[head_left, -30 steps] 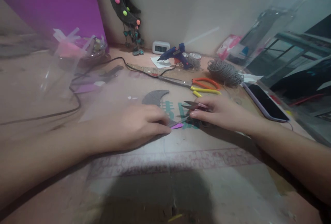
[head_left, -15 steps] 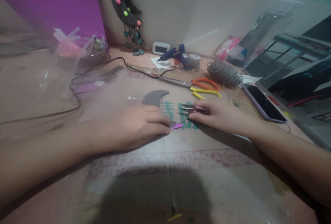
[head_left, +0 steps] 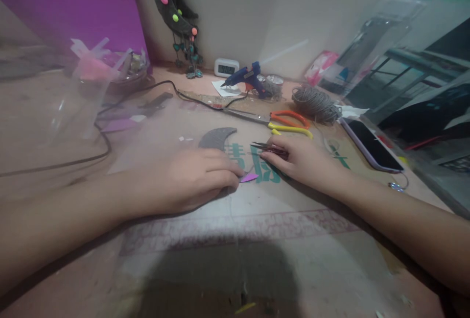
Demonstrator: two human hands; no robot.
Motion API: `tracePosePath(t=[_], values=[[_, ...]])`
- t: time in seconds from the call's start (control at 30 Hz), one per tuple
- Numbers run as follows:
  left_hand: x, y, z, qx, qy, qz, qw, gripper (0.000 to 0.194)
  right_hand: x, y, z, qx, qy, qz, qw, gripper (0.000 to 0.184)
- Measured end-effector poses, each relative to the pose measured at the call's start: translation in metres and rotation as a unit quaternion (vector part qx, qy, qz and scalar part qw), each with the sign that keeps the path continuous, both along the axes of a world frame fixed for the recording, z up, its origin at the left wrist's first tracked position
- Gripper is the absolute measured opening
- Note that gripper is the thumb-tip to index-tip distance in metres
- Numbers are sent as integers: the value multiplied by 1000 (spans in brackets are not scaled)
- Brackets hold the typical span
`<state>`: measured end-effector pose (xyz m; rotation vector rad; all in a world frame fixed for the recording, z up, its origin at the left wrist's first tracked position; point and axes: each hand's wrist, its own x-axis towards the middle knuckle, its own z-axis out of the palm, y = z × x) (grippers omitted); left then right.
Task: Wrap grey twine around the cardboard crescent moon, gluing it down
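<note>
My left hand [head_left: 200, 176] rests low over a grey crescent [head_left: 216, 137], its fingers closed and pressed down on it; the middle of the crescent is hidden underneath. A purple pointed piece [head_left: 249, 178] sticks out at those fingertips, beside a thin grey strand. My right hand [head_left: 299, 156] is wrapped round small thread snips [head_left: 270, 148], with the dark pointed blades aimed left, a little apart from the left fingers. Under both hands lies a cardboard sheet [head_left: 220, 259] with green printed characters.
Behind my right hand lie scissors [head_left: 290, 122] with orange and yellow handles. A ball of grey cord [head_left: 316, 105] and a phone [head_left: 372, 146] are to the right. A blue glue gun [head_left: 244, 79] stands at the back by a clock [head_left: 226, 67]. Its black cable [head_left: 143, 87] runs left.
My right hand has drawn slightly left with the thread snips, whose blades now look closer together. The left hand has stayed on the crescent. The whole view has shifted a little.
</note>
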<state>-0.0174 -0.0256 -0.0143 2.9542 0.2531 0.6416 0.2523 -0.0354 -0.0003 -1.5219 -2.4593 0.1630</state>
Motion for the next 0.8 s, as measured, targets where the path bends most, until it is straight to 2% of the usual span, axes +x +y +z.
tracePosePath(t=[0.1,0.33,0.5,0.57,0.67,0.73,0.8], values=[[-1,0,-1,-11,0,10,1000,26,1,0,-2,5,-2,-2,1000,26],[0,0,1,25,12,2,1000,30,0,-2,-4,-4,24,-16,1000,25],[2,0,-1,26,-1,-2,1000,29,3,2,-3,20,139,-37,989,26],[1,0,-2,16,3,3,1000,29,4,2,1,48,208,-50,976,29],[-1,0,-3,-37,20,31,999,27,4,-2,9,69,292,-62,952,35],[-2,-1,-2,-75,22,42,996,24,3,-9,14,70,268,-35,960,36],[-1,0,-1,-92,9,37,995,19,-1,-19,15,76,178,40,980,34]])
